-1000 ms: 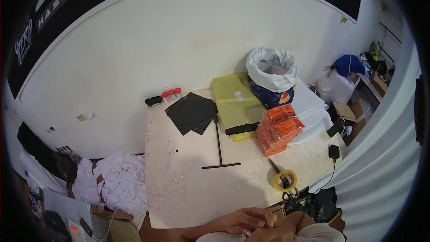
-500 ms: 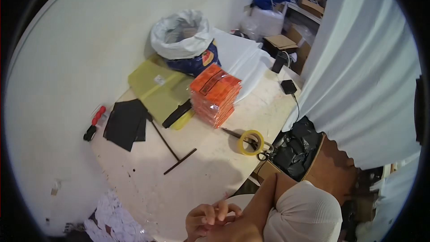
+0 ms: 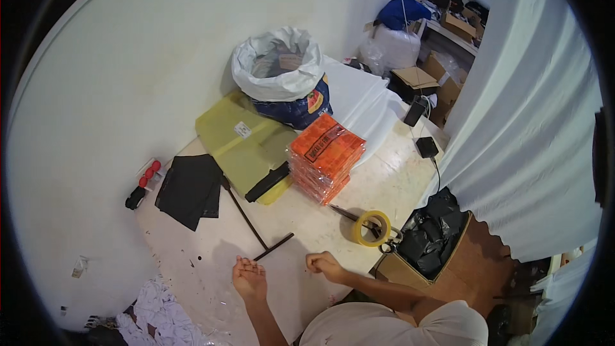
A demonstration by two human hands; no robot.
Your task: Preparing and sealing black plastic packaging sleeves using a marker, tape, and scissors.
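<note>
Parting at lower centre, the left hand (image 3: 248,278) opens empty, the right hand (image 3: 325,264) curls loosely near the T-bar (image 3: 256,234) on the desk (image 3: 333,218).

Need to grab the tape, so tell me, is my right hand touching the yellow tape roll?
Apart. The head view shows bare table between the right hand and the yellow tape roll, which lies beyond it by the scissors.
</note>
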